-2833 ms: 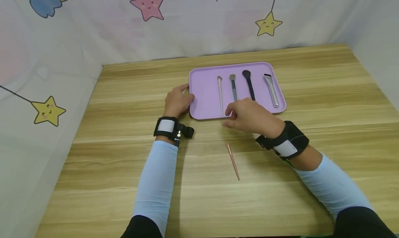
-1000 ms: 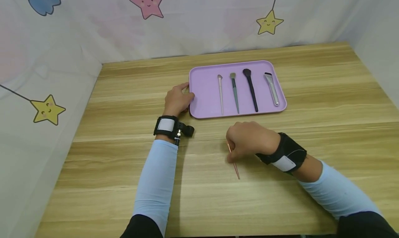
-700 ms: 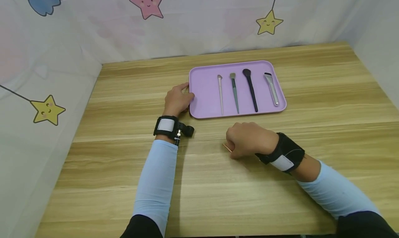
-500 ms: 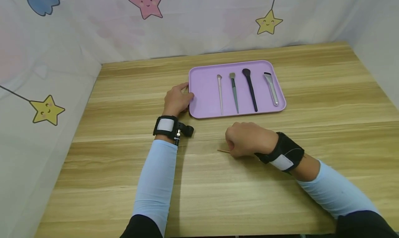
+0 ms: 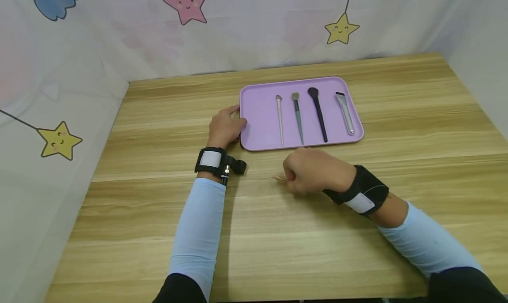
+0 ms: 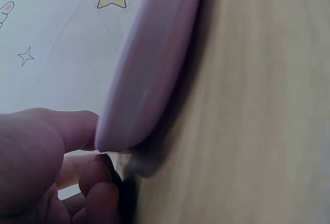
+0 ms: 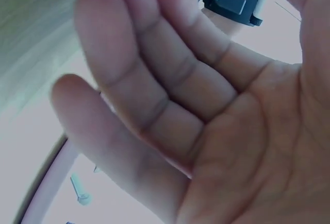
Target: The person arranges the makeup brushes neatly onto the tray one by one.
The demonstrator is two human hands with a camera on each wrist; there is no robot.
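My left hand (image 5: 224, 127) grips the left edge of a lilac tray (image 5: 257, 113); in the left wrist view the thumb is at the rim and other fingers curl below it. On the tray lie a thin pale makeup brush (image 5: 280, 122), a green makeup brush (image 5: 298, 120), a black makeup brush (image 5: 319, 115) and a silver makeup brush (image 5: 346, 113), side by side. Just in front of the tray, my right hand (image 5: 313, 170) pinches a thin copper makeup brush (image 5: 280, 178). Only one end shows, pointing left; the hand hides the rest.
The tray stands toward the back of a wood-grain table (image 5: 166, 140). A white cloth (image 5: 238, 38) printed with stars hangs behind the table and along its left side. Each wrist wears a black strap with a camera.
My right hand came down from the tray's front edge to the copper makeup brush, took hold of it, turned it sideways and moved slightly back toward the tray. The left hand stayed put.
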